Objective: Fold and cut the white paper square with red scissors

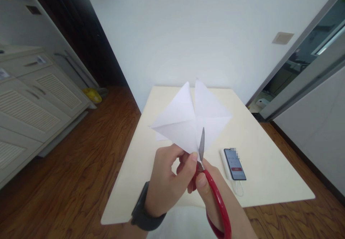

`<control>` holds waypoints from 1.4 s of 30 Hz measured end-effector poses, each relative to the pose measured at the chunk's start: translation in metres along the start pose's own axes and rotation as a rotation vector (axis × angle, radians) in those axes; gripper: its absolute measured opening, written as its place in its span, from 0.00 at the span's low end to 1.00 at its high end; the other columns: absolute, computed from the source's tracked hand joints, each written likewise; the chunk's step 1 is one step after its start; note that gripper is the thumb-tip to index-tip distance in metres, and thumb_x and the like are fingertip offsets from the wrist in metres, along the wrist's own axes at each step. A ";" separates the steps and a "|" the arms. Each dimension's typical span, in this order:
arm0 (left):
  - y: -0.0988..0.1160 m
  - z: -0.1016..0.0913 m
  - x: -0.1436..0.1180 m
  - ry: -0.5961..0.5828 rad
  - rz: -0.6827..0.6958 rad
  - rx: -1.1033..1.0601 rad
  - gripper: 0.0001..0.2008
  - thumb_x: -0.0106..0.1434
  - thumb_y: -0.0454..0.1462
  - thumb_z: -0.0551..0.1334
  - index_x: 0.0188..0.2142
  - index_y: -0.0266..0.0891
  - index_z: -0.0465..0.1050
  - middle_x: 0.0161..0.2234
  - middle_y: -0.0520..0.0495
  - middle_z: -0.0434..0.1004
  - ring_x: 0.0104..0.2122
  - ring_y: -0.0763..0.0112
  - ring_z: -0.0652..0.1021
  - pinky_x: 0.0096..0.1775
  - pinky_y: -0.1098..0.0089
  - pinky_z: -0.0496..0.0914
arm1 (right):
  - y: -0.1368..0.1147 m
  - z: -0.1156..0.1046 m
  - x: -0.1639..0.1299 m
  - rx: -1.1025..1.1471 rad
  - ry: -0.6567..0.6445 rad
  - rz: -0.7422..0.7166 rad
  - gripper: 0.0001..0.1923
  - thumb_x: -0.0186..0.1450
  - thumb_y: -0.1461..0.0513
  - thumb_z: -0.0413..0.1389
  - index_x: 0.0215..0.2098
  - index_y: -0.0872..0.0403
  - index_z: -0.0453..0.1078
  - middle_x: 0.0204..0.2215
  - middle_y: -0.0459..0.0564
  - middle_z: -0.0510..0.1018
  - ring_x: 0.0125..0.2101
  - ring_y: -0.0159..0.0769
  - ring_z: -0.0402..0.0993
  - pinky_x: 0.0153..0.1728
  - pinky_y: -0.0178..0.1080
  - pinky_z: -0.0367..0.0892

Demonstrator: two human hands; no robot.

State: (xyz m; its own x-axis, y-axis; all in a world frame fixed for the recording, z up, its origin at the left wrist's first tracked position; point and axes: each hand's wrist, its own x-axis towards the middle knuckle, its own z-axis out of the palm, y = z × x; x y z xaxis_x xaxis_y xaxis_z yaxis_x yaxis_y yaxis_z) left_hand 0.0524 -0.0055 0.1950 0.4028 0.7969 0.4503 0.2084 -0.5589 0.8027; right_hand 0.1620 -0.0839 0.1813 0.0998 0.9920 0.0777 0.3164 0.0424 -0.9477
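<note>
A white sheet of paper [178,117], creased along its diagonals and split by a slit from its far corner toward the centre, is held up above the table. My left hand [172,178] pinches its near corner between thumb and fingers. In my right hand [212,185] is a pair of scissors [219,199] with red handles. One blade lies over the paper near that same corner, pointing away from me; the other blade seems hidden beneath the sheet. My right fingers are partly covered by the handles.
A phone [235,164] with its screen lit lies on the cream table [134,181], beside a white block and a looped white cable [238,189]. Another piece of white paper [161,136] shows under the held sheet. Beyond the table stands a white wall [188,34].
</note>
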 end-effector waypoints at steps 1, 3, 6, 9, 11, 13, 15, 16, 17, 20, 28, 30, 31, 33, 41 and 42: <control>0.000 0.000 0.000 -0.007 -0.002 -0.010 0.13 0.61 0.32 0.56 0.20 0.39 0.66 0.14 0.54 0.70 0.17 0.74 0.71 0.22 0.75 0.64 | 0.000 0.000 0.000 0.016 -0.005 -0.007 0.19 0.70 0.48 0.42 0.47 0.49 0.65 0.36 0.48 0.74 0.32 0.37 0.68 0.32 0.37 0.63; -0.001 0.000 0.000 -0.019 -0.009 -0.027 0.13 0.61 0.31 0.56 0.20 0.39 0.66 0.13 0.55 0.69 0.17 0.75 0.71 0.22 0.75 0.64 | 0.001 0.001 0.001 0.039 -0.021 -0.025 0.18 0.70 0.48 0.42 0.47 0.48 0.65 0.38 0.48 0.74 0.34 0.37 0.69 0.33 0.37 0.63; -0.001 0.000 -0.001 -0.019 -0.008 -0.031 0.13 0.61 0.32 0.56 0.21 0.39 0.67 0.14 0.54 0.70 0.17 0.75 0.71 0.22 0.75 0.64 | 0.002 0.001 0.002 0.022 -0.013 -0.019 0.19 0.70 0.48 0.41 0.46 0.49 0.65 0.34 0.47 0.73 0.30 0.36 0.67 0.31 0.37 0.62; -0.001 0.000 -0.001 -0.004 -0.005 -0.010 0.12 0.61 0.32 0.56 0.21 0.39 0.67 0.15 0.54 0.71 0.17 0.75 0.71 0.22 0.75 0.64 | 0.003 0.000 0.003 -0.004 0.003 -0.008 0.23 0.68 0.44 0.41 0.40 0.51 0.66 0.28 0.46 0.70 0.26 0.35 0.64 0.28 0.36 0.60; 0.000 0.000 -0.002 0.000 -0.006 0.002 0.12 0.61 0.32 0.56 0.20 0.39 0.66 0.14 0.54 0.70 0.17 0.75 0.70 0.22 0.75 0.64 | 0.003 0.000 0.003 -0.020 0.003 0.002 0.25 0.68 0.43 0.39 0.39 0.51 0.66 0.26 0.46 0.68 0.25 0.35 0.63 0.27 0.36 0.59; 0.000 0.000 -0.002 0.002 -0.003 0.007 0.12 0.61 0.32 0.56 0.20 0.39 0.66 0.14 0.55 0.69 0.17 0.75 0.69 0.21 0.75 0.63 | 0.002 0.000 0.003 -0.036 0.001 0.011 0.26 0.68 0.43 0.38 0.39 0.51 0.66 0.25 0.46 0.68 0.25 0.36 0.62 0.27 0.36 0.59; 0.000 0.000 -0.001 0.001 -0.003 0.013 0.12 0.61 0.32 0.56 0.20 0.39 0.66 0.14 0.54 0.69 0.17 0.75 0.70 0.21 0.75 0.64 | 0.002 0.000 0.003 -0.036 -0.001 0.003 0.25 0.68 0.43 0.38 0.40 0.51 0.66 0.26 0.46 0.68 0.25 0.36 0.63 0.27 0.36 0.59; -0.001 0.000 -0.001 0.000 -0.003 0.015 0.12 0.61 0.32 0.56 0.21 0.39 0.67 0.15 0.54 0.70 0.17 0.74 0.70 0.22 0.75 0.64 | 0.001 0.000 0.003 -0.032 0.000 -0.002 0.25 0.68 0.43 0.38 0.40 0.51 0.66 0.26 0.46 0.69 0.25 0.36 0.64 0.27 0.36 0.60; -0.001 0.000 0.000 0.000 0.000 0.015 0.12 0.61 0.33 0.56 0.21 0.39 0.67 0.16 0.53 0.71 0.18 0.74 0.71 0.22 0.74 0.64 | 0.001 0.000 0.003 -0.029 0.002 -0.003 0.25 0.68 0.43 0.38 0.40 0.51 0.65 0.26 0.46 0.69 0.26 0.36 0.64 0.27 0.36 0.60; -0.002 0.000 0.000 0.010 0.003 -0.002 0.11 0.61 0.33 0.56 0.22 0.39 0.68 0.18 0.52 0.72 0.19 0.73 0.72 0.23 0.74 0.65 | 0.002 0.001 0.003 -0.025 0.022 0.014 0.24 0.67 0.42 0.40 0.37 0.52 0.65 0.27 0.47 0.70 0.26 0.36 0.66 0.27 0.36 0.61; -0.002 0.002 -0.001 0.054 -0.075 -0.015 0.15 0.62 0.34 0.55 0.19 0.39 0.61 0.14 0.57 0.60 0.14 0.78 0.64 0.19 0.75 0.60 | 0.003 0.003 0.006 0.025 -0.035 -0.014 0.24 0.67 0.42 0.39 0.31 0.52 0.59 0.25 0.45 0.69 0.24 0.33 0.63 0.25 0.35 0.58; -0.002 0.002 -0.001 0.057 -0.099 -0.003 0.16 0.63 0.35 0.55 0.18 0.39 0.59 0.13 0.57 0.59 0.14 0.78 0.64 0.18 0.75 0.59 | 0.004 0.003 0.007 0.026 -0.039 -0.023 0.25 0.66 0.41 0.38 0.30 0.52 0.58 0.24 0.44 0.68 0.23 0.32 0.62 0.24 0.35 0.58; -0.002 0.002 -0.002 0.049 -0.103 -0.005 0.17 0.63 0.35 0.55 0.18 0.39 0.60 0.13 0.57 0.60 0.13 0.78 0.64 0.18 0.75 0.59 | 0.004 0.004 0.008 0.022 -0.036 -0.032 0.25 0.67 0.41 0.38 0.29 0.51 0.58 0.23 0.44 0.68 0.22 0.32 0.61 0.23 0.35 0.58; -0.001 0.002 -0.002 0.020 -0.097 -0.025 0.18 0.64 0.35 0.54 0.17 0.39 0.60 0.12 0.56 0.61 0.13 0.78 0.65 0.18 0.75 0.59 | 0.004 0.004 0.007 0.004 -0.020 -0.053 0.24 0.68 0.43 0.39 0.29 0.51 0.59 0.24 0.45 0.68 0.24 0.33 0.62 0.24 0.36 0.60; 0.000 0.001 -0.002 0.023 -0.056 -0.010 0.17 0.63 0.33 0.55 0.18 0.39 0.60 0.13 0.57 0.61 0.15 0.79 0.64 0.19 0.76 0.58 | 0.005 0.005 0.001 -0.031 0.014 -0.045 0.19 0.69 0.47 0.42 0.37 0.51 0.64 0.25 0.43 0.67 0.24 0.33 0.61 0.26 0.35 0.59; 0.000 0.001 -0.002 0.026 -0.059 -0.006 0.17 0.63 0.33 0.55 0.18 0.39 0.60 0.13 0.57 0.60 0.15 0.79 0.64 0.18 0.76 0.58 | 0.006 0.005 0.001 -0.029 0.016 -0.041 0.19 0.69 0.47 0.42 0.37 0.51 0.64 0.25 0.43 0.67 0.23 0.32 0.61 0.26 0.34 0.59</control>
State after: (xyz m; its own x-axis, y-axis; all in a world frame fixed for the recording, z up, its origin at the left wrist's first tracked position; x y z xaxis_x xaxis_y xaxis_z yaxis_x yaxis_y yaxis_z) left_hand 0.0528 -0.0073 0.1934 0.3672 0.8338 0.4121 0.2252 -0.5096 0.8304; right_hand 0.1593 -0.0822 0.1745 0.1009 0.9875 0.1211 0.3472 0.0791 -0.9344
